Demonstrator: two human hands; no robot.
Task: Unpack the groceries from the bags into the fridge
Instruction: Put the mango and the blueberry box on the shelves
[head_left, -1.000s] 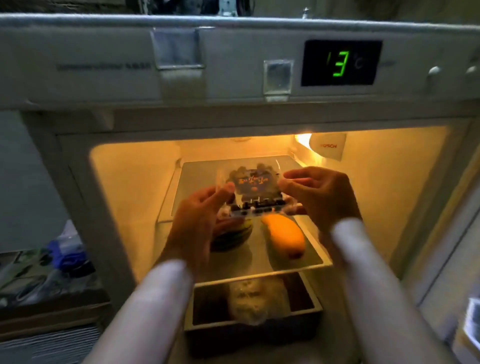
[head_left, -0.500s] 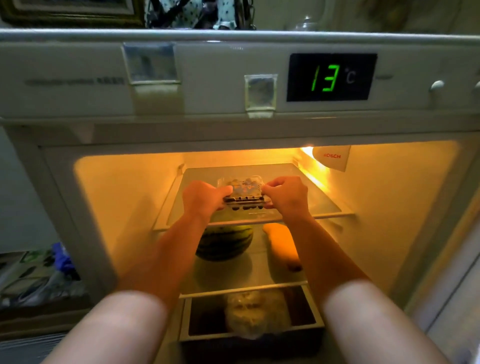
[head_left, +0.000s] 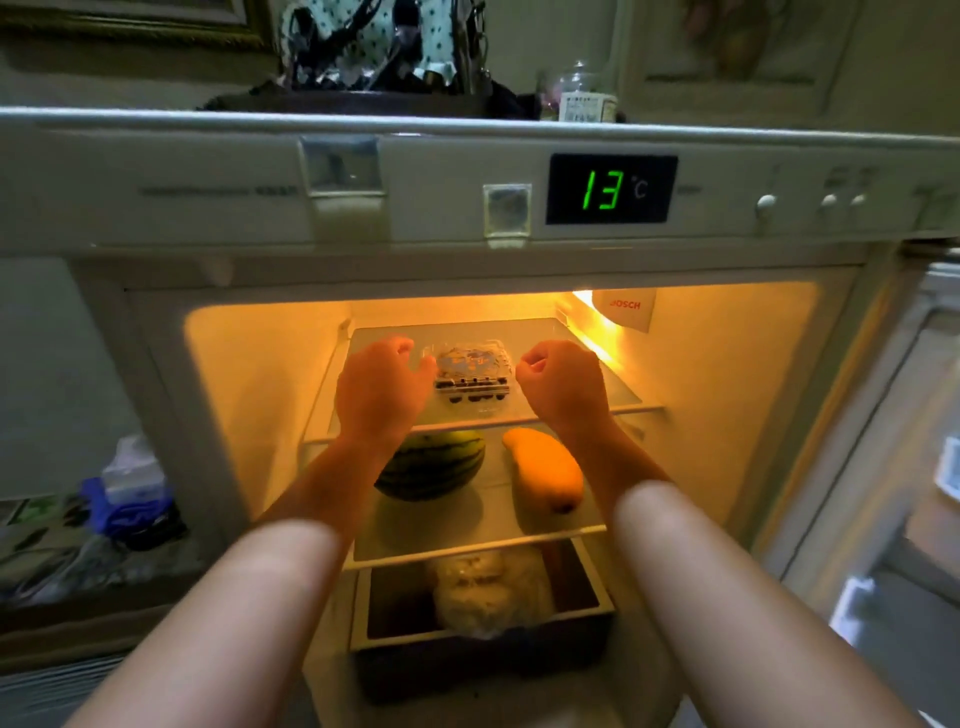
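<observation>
A clear plastic box of dark berries (head_left: 472, 371) rests on the top glass shelf (head_left: 582, 387) of the open, lit fridge. My left hand (head_left: 382, 387) is just left of the box, fingers loosely curled, its fingertips at the box's edge without gripping it. On the other side, my right hand (head_left: 561, 382) is a closed fist, a small gap away and holding nothing. On the shelf below lie a striped watermelon (head_left: 441, 465) and a yellow-orange fruit (head_left: 545, 475).
A bagged pale item (head_left: 488, 587) sits in the bottom drawer (head_left: 600, 605). The control panel display (head_left: 610, 189) reads 13 °C. The open fridge door (head_left: 914, 467) stands at the right. Bags and a tissue pack (head_left: 127, 493) clutter the low surface at left.
Both hands carried the berry box up from in front of the middle shelf onto the top shelf and have let go of it. The hands now sit at its sides.
</observation>
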